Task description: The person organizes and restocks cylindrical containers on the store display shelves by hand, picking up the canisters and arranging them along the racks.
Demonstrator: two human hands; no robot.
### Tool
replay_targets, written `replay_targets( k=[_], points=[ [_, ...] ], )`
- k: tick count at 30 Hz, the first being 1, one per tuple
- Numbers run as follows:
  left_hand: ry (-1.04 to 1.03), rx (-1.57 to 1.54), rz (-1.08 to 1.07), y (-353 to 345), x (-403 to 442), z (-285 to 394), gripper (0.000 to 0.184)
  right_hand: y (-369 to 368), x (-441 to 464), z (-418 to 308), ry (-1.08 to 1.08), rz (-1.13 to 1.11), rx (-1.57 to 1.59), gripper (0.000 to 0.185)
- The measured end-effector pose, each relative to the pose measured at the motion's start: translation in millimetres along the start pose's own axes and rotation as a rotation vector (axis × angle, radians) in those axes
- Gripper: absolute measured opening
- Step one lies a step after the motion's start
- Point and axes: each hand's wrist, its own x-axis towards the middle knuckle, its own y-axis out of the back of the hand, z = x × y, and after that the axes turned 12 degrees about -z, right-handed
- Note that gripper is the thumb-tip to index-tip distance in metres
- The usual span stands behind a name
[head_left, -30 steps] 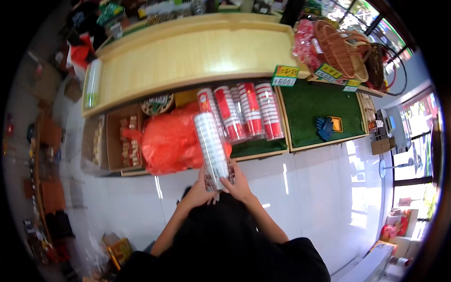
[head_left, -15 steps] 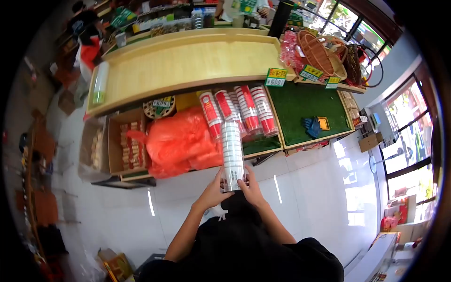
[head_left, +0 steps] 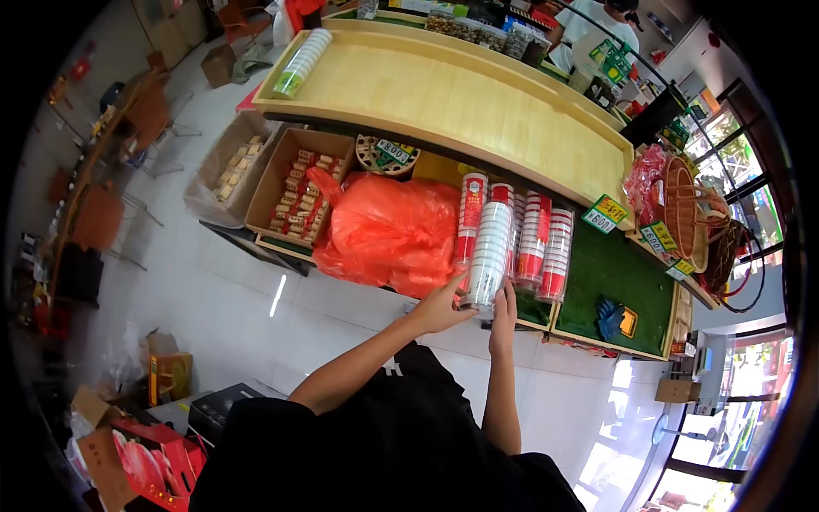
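Both my hands are at the near end of a wrapped stack of white paper cups [head_left: 489, 252], which lies among the red-and-white cup stacks. My left hand [head_left: 445, 305] curls round its lower left side. My right hand [head_left: 503, 314] presses against its lower right side, with the fingers pointing up along it. Just left of it is a red-and-white cup stack [head_left: 471, 218], and on the right lie two more stacks, one a red-and-white stack [head_left: 533, 239] and the other an outer stack [head_left: 556, 256]. A bulging red plastic bag [head_left: 392, 226] sits beside my left hand.
Above the lower shelf runs a wooden tray [head_left: 444, 107], with a green-and-white cup stack [head_left: 303, 64] at its left end. A carton of small packs [head_left: 299, 183] stands left of the bag. Blue gloves [head_left: 609, 317] lie on green matting. A person [head_left: 597, 34] is behind the counter.
My view has turned, so the counter appears shifted and tilted. The cup stack in my hands has moved forward in among the other stacks on the lower shelf.
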Motion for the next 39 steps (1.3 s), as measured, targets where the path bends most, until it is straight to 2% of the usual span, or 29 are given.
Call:
replay_targets(
  k=[3, 5, 6, 7, 11, 13, 16, 18, 19, 20, 21, 22, 23, 25, 26, 28, 29, 31, 32, 34, 35, 36, 38, 39],
  points=[
    [0.067, -0.057, -0.024, 6.9, 26.8, 5.1, 0.087, 12.1, 32.5, 0.4, -0.040, -0.026, -0.005, 0.054],
    [0.008, 0.014, 0.039, 6.0, 43.2, 3.2, 0.084, 15.4, 49.4, -0.8, 0.027, -0.071, -0.074, 0.053],
    [0.078, -0.032, -0.001, 8.0, 49.1, 5.8, 0.084, 16.8, 63.3, 12.1, 0.093, -0.015, -0.037, 0.052],
    [0.065, 0.047, 0.022, 5.4, 58.1, -4.4, 0.084, 21.4, 67.7, 8.8, -0.008, -0.059, -0.025, 0.052],
    [0.006, 0.150, 0.128, -8.6, 76.6, -27.0, 0.082, 35.1, 84.0, 27.4, -0.110, -0.085, 0.024, 0.053],
    [0.025, 0.186, 0.139, -8.9, 77.2, -35.4, 0.080, 36.8, 88.0, 37.8, 0.013, -0.081, -0.084, 0.054],
    [0.085, 0.096, 0.068, -10.1, 71.1, -32.8, 0.078, 39.0, 85.5, 37.4, -0.015, -0.077, -0.086, 0.052],
    [0.185, 0.050, -0.046, -2.8, 68.5, -23.4, 0.060, 40.2, 88.4, 41.1, -0.010, -0.076, -0.113, 0.051],
    [0.228, 0.029, -0.098, 2.9, 66.9, -19.4, 0.053, 39.4, 89.5, 43.3, 0.025, 0.000, -0.299, 0.050],
    [0.210, 0.029, -0.087, 2.8, 67.5, -35.5, 0.053, 35.3, 88.6, 36.9, 0.059, 0.081, -0.486, 0.048],
    [0.147, 0.106, -0.182, -2.2, 66.1, -51.9, 0.046, 31.4, 84.6, 32.2, 0.153, 0.131, -0.684, 0.047],
    [0.080, 0.185, -0.274, -9.6, 64.5, -62.2, 0.040, 32.2, 82.3, 27.8, 0.154, 0.147, -0.719, 0.045],
    [0.062, 0.184, -0.259, -10.6, 59.2, -59.6, 0.040, 27.3, 84.2, 26.6, 0.159, 0.161, -0.746, 0.044],
    [0.142, 0.535, -0.596, -5.3, 41.1, -58.5, 0.039, 38.1, 89.3, 40.9, 0.349, 0.203, -0.936, 0.041],
    [0.136, 0.533, -0.574, -3.1, 27.5, -61.2, 0.039, 34.0, 85.4, 31.4, 0.271, 0.201, -0.928, 0.040],
    [0.211, 0.282, -0.552, -9.2, -5.7, -70.8, 0.041, 24.8, 75.4, 13.0, 0.268, 0.219, -0.881, 0.040],
    [0.208, 0.283, -0.554, -11.9, -22.8, -77.5, 0.041, 17.9, 69.7, 9.0, 0.248, 0.253, -0.819, 0.039],
    [0.230, 0.140, -0.422, -17.1, -55.0, -90.9, 0.041, 10.8, 58.8, 10.0, 0.377, 0.278, -0.868, 0.035],
    [0.236, 0.059, -0.431, -20.9, -67.2, -101.6, 0.041, 1.2, 48.1, 8.3, 0.423, 0.281, -0.896, 0.033],
    [0.233, 0.047, -0.478, -30.3, -94.4, -116.6, 0.034, -16.8, 22.8, 7.6, 0.526, 0.263, -0.870, 0.025],
    [0.242, 0.070, -0.504, -26.4, -102.1, -119.7, 0.030, -25.6, 8.9, 14.2, 0.482, 0.219, -0.745, 0.020],
    [0.225, 0.070, -0.516, -20.2, -107.2, -119.0, 0.030, -40.5, -7.0, 16.8, 0.527, 0.174, -0.706, 0.015],
    [0.266, 0.139, -0.710, -16.3, -116.5, -117.5, 0.036, -68.3, -37.5, 21.9, 0.425, 0.130, -0.667, 0.013],
    [0.248, 0.158, -0.752, -14.6, -120.2, -120.0, 0.036, -67.7, -43.7, 35.7, 0.493, 0.076, -0.790, 0.014]
  ],
)
